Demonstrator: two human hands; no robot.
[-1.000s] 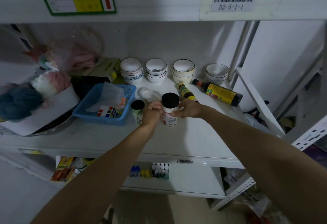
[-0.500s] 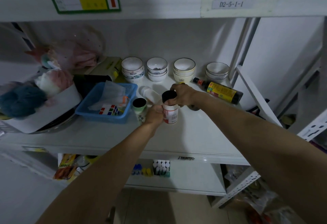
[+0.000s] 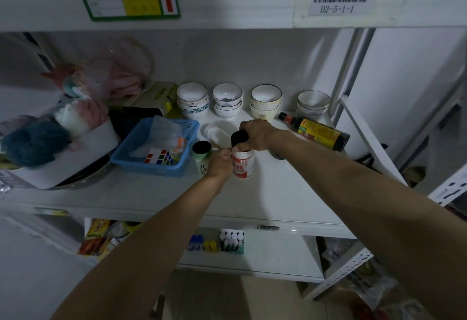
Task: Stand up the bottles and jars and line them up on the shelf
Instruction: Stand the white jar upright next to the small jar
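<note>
A white jar [image 3: 243, 165] with a red label and a black cap stands upright mid-shelf. My left hand [image 3: 221, 164] grips its left side. Just behind it my right hand [image 3: 256, 133] is closed over a small sauce bottle [image 3: 276, 155] that lies on the shelf [image 3: 265, 193]; only its dark end shows under my wrist. Upright to the left of the jar is a green jar [image 3: 202, 149] with a black lid. A white bottle [image 3: 212, 132] lies on its side behind that. At the back right lies a large dark soy sauce bottle [image 3: 319, 133] with a yellow label.
Four stacks of bowls [image 3: 265, 104] line the back wall. A blue basket [image 3: 151, 152] with a puzzle cube and bags sits to the left, beside a white tub of sponges [image 3: 63, 152]. The shelf post [image 3: 353, 79] stands at the right.
My right hand left the white jar's right side and went back onto the small lying bottle. My left hand has stayed on the jar, which has shifted slightly.
</note>
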